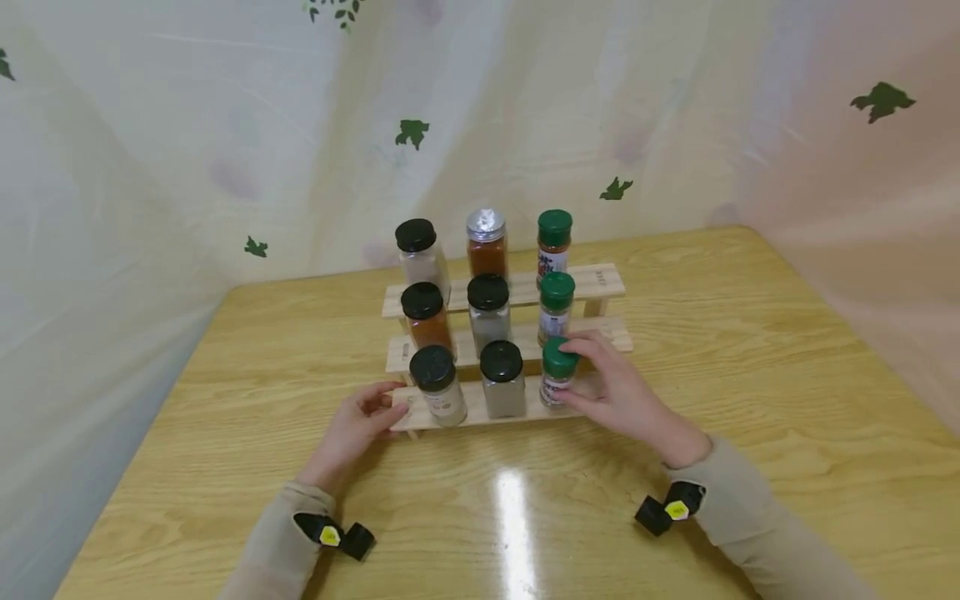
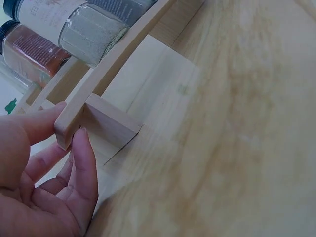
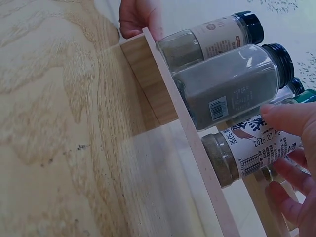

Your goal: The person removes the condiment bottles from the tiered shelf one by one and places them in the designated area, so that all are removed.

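Two beige sleeves with black wrist-mounted cameras frame a glossy light-wood table [image 1: 750, 333], where a person works at a three-tier pale wooden spice rack [image 1: 585, 285] holding nine jars. Right hand [image 1: 622, 392] curls its fingers and thumb around a small green-capped glass spice jar [image 1: 558, 372] standing at the right end of the lowest step; the jar holds grey-brown powder and bears a white printed label with a barcode. Left hand [image 1: 358, 427] rests its loosely curved fingertips against the rack's front-left corner, gripping nothing. Much of the jar's label lies behind the right fingers, and its print is too small to read. In the right wrist view the green cap is cut off by the frame edge.
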A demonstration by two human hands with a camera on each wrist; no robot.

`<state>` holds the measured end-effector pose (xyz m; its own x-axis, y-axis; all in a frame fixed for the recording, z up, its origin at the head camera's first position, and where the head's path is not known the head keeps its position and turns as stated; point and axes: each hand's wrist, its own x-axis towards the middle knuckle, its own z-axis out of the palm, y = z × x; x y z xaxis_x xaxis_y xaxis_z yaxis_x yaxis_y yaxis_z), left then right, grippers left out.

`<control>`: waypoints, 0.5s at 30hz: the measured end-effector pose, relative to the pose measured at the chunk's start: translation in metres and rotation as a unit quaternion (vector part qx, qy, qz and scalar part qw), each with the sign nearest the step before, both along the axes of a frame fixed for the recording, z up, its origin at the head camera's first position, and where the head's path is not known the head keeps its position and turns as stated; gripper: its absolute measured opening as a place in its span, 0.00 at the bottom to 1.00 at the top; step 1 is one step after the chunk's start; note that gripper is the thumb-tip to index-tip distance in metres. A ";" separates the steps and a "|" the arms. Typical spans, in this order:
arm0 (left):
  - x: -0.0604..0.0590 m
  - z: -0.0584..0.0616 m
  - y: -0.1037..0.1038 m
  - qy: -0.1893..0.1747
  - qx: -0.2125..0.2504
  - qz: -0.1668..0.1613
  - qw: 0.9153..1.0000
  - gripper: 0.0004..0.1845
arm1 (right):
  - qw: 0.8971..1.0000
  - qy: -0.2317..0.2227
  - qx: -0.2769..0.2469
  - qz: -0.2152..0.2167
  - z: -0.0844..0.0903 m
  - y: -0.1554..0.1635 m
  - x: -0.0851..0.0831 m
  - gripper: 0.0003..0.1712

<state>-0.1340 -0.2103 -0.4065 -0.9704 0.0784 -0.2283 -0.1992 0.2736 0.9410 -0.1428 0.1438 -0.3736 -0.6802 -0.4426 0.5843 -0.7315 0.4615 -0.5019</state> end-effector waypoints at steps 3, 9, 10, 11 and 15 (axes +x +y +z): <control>0.001 -0.003 -0.003 0.001 0.008 -0.003 1.000 0.24 | 1.000 -0.006 0.002 0.001 -0.001 -0.002 0.000 0.39; 0.000 -0.006 -0.008 0.026 0.028 -0.030 0.999 0.23 | 0.999 -0.034 0.008 -0.003 -0.001 -0.005 0.002 0.40; 0.000 -0.006 -0.007 0.027 0.028 -0.032 0.999 0.23 | 0.999 -0.039 0.008 -0.005 -0.001 -0.006 0.003 0.40; 0.000 -0.007 -0.007 0.027 0.027 -0.034 0.999 0.23 | 0.999 -0.042 0.009 -0.008 -0.001 -0.006 0.004 0.40; -0.001 -0.010 -0.005 0.025 0.028 -0.033 0.999 0.22 | 0.998 -0.063 0.003 -0.020 -0.003 -0.007 0.007 0.40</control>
<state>-0.1346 -0.2155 -0.4160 -0.9730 0.1534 -0.1722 -0.1342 0.2307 0.9637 -0.1360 0.1369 -0.3771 -0.7657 -0.4170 0.4898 -0.6432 0.4930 -0.5858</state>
